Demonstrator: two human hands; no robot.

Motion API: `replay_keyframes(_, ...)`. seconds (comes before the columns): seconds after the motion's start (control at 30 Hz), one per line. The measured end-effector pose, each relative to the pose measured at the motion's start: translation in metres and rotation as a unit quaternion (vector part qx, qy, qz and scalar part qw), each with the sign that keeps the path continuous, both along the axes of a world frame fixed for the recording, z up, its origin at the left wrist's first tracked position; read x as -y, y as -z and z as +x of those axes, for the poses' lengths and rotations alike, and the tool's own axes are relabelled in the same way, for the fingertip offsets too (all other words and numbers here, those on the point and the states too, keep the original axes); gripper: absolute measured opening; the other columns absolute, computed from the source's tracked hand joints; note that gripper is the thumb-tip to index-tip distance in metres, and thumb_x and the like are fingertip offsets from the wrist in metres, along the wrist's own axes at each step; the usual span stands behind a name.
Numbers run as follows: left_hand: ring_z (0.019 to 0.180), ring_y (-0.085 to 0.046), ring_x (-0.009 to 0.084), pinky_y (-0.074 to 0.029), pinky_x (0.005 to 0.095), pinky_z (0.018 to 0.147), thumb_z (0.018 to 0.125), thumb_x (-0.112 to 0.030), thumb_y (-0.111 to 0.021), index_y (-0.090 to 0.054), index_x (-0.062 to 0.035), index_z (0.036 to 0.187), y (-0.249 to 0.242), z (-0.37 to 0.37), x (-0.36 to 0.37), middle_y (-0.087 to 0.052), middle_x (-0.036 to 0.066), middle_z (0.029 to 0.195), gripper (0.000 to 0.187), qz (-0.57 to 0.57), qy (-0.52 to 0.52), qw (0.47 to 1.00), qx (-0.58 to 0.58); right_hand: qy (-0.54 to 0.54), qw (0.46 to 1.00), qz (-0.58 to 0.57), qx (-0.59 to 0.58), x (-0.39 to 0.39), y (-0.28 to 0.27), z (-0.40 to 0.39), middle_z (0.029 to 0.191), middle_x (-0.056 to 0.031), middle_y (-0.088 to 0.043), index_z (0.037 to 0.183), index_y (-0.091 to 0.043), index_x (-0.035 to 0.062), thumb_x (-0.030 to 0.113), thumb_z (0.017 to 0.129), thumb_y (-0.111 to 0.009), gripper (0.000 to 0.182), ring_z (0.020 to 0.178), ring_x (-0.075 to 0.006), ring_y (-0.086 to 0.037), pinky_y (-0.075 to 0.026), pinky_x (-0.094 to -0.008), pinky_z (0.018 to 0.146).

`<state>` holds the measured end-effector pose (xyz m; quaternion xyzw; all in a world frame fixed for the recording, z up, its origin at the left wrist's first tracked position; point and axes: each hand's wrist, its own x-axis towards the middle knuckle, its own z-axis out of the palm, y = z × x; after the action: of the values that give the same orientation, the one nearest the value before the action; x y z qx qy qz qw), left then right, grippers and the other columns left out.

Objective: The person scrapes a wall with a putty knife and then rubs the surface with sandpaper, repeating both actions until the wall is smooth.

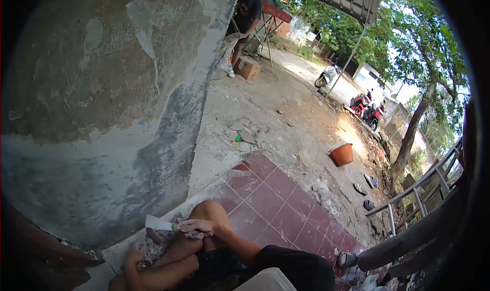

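My right hand (198, 228), coated with pale dust or plaster, is closed on a putty knife (158, 223). Its wide whitish blade points left, over my bent legs and close to the foot of the wall. My left hand (137, 252) is low on the left, beside my foot and pale crumbly debris (157, 251) on the floor. Its fingers are small and partly hidden, so I cannot make out their grip. The wall (153, 161) before me has grey patches and rough, peeling plaster.
Dusty red tiles (270, 204) lie to my right. Beyond are an orange bucket (341, 154), sandals (360, 189) and a metal ladder (421, 201). Another person's leg (403, 252) stands at right. A second person (247, 15) is near a cardboard box (247, 69).
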<state>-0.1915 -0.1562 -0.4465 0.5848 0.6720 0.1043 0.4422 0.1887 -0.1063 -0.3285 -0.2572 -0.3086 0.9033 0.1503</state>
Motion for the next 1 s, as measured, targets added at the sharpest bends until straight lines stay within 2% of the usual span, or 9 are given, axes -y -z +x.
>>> replay_keyframes(0.13, 0.111, -0.064, 0.0357, -0.050, 0.0416, 0.092, 0.088, -0.044, -0.064, -0.063, -0.0071, 0.121, 0.005, -0.001, 0.000, -0.068, 0.020, 0.116, 0.050, -0.023, -0.002, 1.000, -0.003, 0.009, 0.999, -0.007, 0.032, 0.000, -0.009, -0.003, 0.075, 0.0017, -0.050, 0.125, -0.053, 0.0141, 0.021, 0.101, -0.058, 0.025, 0.046, -0.0005, -0.036, -0.022, -0.0163, 0.036)
replay_keyframes(0.37, 0.113, -0.062, 0.0371, -0.048, 0.0428, 0.096, 0.088, -0.045, -0.062, -0.062, -0.0077, 0.123, -0.004, 0.003, -0.003, -0.066, 0.021, 0.119, 0.052, -0.009, 0.011, 1.000, -0.017, 0.004, 0.999, -0.019, 0.029, -0.003, -0.005, -0.002, 0.076, 0.0011, -0.050, 0.131, -0.052, 0.0135, 0.020, 0.100, -0.058, 0.032, 0.046, -0.0007, -0.036, -0.022, -0.0162, 0.036)
replay_keyframes(0.43, 0.113, -0.062, 0.0376, -0.048, 0.0436, 0.096, 0.088, -0.047, -0.062, -0.062, -0.0078, 0.124, -0.004, 0.003, -0.005, -0.066, 0.022, 0.118, 0.053, -0.023, 0.011, 0.999, -0.024, -0.006, 0.999, -0.031, 0.015, -0.004, -0.008, -0.002, 0.077, 0.0002, -0.050, 0.117, -0.050, 0.0144, 0.021, 0.100, -0.059, 0.020, 0.045, -0.0010, -0.039, -0.024, -0.0157, 0.034)
replay_keyframes(0.63, 0.113, -0.061, 0.0392, -0.048, 0.0459, 0.095, 0.087, -0.048, -0.062, -0.062, -0.0092, 0.125, -0.005, 0.004, -0.007, -0.066, 0.022, 0.118, 0.054, -0.031, 0.012, 0.999, -0.032, -0.023, 0.999, -0.040, -0.017, -0.007, -0.002, -0.001, 0.076, 0.0020, -0.049, 0.122, -0.052, 0.0146, 0.020, 0.100, -0.058, 0.023, 0.046, 0.0003, -0.037, -0.022, -0.0159, 0.036)
replay_keyframes(0.77, 0.113, -0.062, 0.0393, -0.048, 0.0466, 0.094, 0.088, -0.047, -0.062, -0.062, -0.0100, 0.125, -0.002, 0.003, -0.009, -0.066, 0.022, 0.118, 0.052, -0.029, 0.016, 0.999, -0.035, -0.014, 0.999, -0.048, -0.009, -0.007, -0.007, -0.003, 0.075, 0.0026, -0.048, 0.119, -0.053, 0.0143, 0.019, 0.100, -0.058, 0.020, 0.046, 0.0005, -0.036, -0.022, -0.0161, 0.036)
replay_keyframes(0.83, 0.110, -0.065, 0.0326, -0.049, 0.0398, 0.094, 0.089, -0.036, -0.065, -0.059, -0.0027, 0.126, -0.003, 0.005, -0.009, -0.067, 0.021, 0.118, 0.050, -0.012, 0.018, 1.000, -0.010, -0.003, 0.999, -0.040, 0.001, -0.005, -0.003, -0.003, 0.077, 0.0006, -0.048, 0.123, -0.053, 0.0114, 0.017, 0.101, -0.057, 0.023, 0.046, -0.0001, -0.033, -0.020, -0.0167, 0.036)
replay_keyframes(0.87, 0.110, -0.065, 0.0326, -0.049, 0.0398, 0.094, 0.089, -0.036, -0.065, -0.059, -0.0027, 0.126, -0.004, 0.006, -0.009, -0.067, 0.021, 0.118, 0.050, -0.015, 0.021, 1.000, -0.010, 0.000, 0.999, -0.043, 0.001, -0.005, -0.001, -0.002, 0.077, 0.0006, -0.048, 0.123, -0.053, 0.0114, 0.017, 0.101, -0.057, 0.023, 0.046, -0.0001, -0.033, -0.020, -0.0167, 0.036)
replay_keyframes(0.93, 0.112, -0.062, 0.0391, -0.048, 0.0472, 0.094, 0.090, -0.045, -0.060, -0.061, -0.0096, 0.124, -0.015, 0.009, -0.007, -0.066, 0.021, 0.118, 0.050, -0.012, 0.013, 1.000, -0.001, -0.018, 0.999, -0.039, -0.006, -0.007, 0.000, -0.001, 0.078, 0.0005, -0.049, 0.124, -0.053, 0.0114, 0.017, 0.101, -0.057, 0.024, 0.046, -0.0001, -0.035, -0.020, -0.0165, 0.036)
replay_keyframes(1.0, 0.112, -0.062, 0.0392, -0.048, 0.0471, 0.094, 0.089, -0.045, -0.060, -0.061, -0.0096, 0.124, -0.009, 0.008, -0.008, -0.066, 0.021, 0.117, 0.050, -0.013, 0.012, 1.000, -0.001, -0.019, 0.999, -0.043, -0.016, -0.008, -0.003, -0.001, 0.078, 0.0005, -0.049, 0.124, -0.053, 0.0114, 0.016, 0.101, -0.057, 0.024, 0.047, -0.0001, -0.035, -0.020, -0.0164, 0.036)
